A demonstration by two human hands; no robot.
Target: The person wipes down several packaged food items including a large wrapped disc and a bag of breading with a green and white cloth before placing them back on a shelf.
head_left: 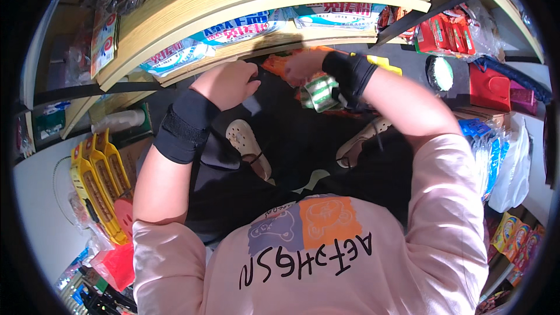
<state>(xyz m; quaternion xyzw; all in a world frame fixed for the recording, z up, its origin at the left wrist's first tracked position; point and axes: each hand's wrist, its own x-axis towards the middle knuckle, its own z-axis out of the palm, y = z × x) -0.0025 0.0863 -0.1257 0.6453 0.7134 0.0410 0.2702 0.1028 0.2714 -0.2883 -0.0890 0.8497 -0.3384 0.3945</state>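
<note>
My left hand (228,83) is just below the front edge of the lower shelf, its fingers curled in and the thumb near them. Whatever it may hold is hidden. Farther right, motion smears my right hand (306,67), which reaches down over an orange packet (279,63). Whether its fingers grip that packet cannot be made out. Beside the right wrist is a green-and-white striped packet (321,93). Both wrists wear black wraps.
Wooden shelves (262,0) curve across the front, with blue-and-white packages (242,28) between them. Yellow boxes (100,181) stand at left. At right are a red pouch (490,88), a round green-and-white item (440,73) and blue packets (487,146). My feet in beige clogs (248,146) are below.
</note>
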